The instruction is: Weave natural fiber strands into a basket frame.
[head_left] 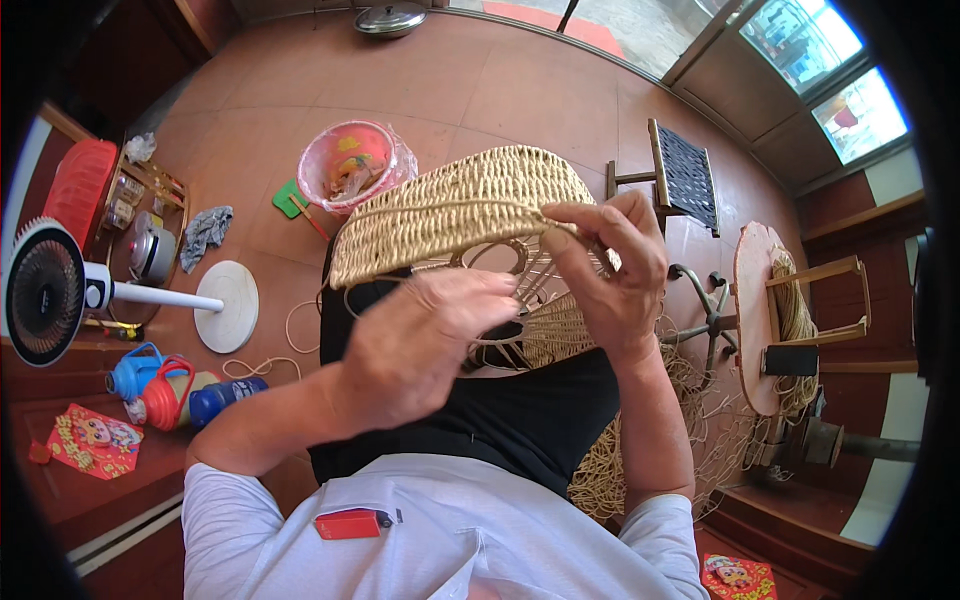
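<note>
A half-woven basket (455, 215) of straw-coloured cord lies tilted across my lap, its dense woven wall facing up. Below that wall show open spokes and a round ring (497, 258). My right hand (612, 265) pinches the wall's right edge between thumb and forefinger, where a strand (440, 204) runs along the weave. Close under the wall, my left hand (425, 335) is smeared by motion, its fingers pointing right toward the spokes. Whether it holds a strand cannot be made out. A lower woven part (565, 330) rests between my knees.
Loose cord (600, 465) is heaped at my right beside a wheeled chair base (710, 320). A round board (757, 310) and a woven-top stool (685, 180) stand farther right. A lined pink bucket (350, 160) is ahead; a white fan (225, 305) and jugs (165, 390) are left.
</note>
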Demonstrator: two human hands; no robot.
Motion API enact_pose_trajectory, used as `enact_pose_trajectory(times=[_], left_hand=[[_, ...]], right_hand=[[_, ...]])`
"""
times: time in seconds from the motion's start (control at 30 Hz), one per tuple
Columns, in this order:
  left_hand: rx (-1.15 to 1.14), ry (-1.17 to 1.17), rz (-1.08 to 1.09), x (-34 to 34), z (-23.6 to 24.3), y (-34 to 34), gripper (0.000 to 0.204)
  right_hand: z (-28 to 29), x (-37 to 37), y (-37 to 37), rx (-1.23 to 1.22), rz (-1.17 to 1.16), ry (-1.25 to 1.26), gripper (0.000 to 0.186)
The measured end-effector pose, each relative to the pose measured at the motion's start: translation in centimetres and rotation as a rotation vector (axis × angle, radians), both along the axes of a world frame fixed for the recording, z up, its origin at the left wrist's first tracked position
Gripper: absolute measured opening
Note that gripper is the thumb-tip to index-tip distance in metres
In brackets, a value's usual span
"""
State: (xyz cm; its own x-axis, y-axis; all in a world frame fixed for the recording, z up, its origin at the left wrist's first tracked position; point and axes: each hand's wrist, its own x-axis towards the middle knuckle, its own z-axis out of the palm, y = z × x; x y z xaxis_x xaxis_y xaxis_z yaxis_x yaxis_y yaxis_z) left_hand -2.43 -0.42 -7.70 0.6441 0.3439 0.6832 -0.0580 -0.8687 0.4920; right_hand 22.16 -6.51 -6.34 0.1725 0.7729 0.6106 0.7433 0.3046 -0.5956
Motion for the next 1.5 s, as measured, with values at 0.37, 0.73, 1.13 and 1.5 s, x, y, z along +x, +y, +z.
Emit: enact_pose_trajectory(times=[0.37, 0.73, 1.13, 1.5], left_hand=[[-0.809, -0.242, 0.163, 10.6, -4.8, 0.1, 0.045], [-1.405, -0.771, 0.180, 17.3, -7.2, 2.5, 0.019], [-0.447, 0.203, 0.445, 12.8, -6.9, 2.9, 0.022], [-0.074, -0.062, 0.257, 11.2, -5.0, 5.6, 0.013]], right_hand=[[-1.5, 2.3, 5.1, -0.102, -0.011, 0.209, 0.013], [-3.5, 3.0, 7.1, -0.142, -0.101, 0.204, 0.014], [-5.4, 4.2, 8.5, -0.114, -0.161, 0.171, 0.012], [-6.5, 4.6, 9.5, -0.066, -0.196, 0.104, 0.010]])
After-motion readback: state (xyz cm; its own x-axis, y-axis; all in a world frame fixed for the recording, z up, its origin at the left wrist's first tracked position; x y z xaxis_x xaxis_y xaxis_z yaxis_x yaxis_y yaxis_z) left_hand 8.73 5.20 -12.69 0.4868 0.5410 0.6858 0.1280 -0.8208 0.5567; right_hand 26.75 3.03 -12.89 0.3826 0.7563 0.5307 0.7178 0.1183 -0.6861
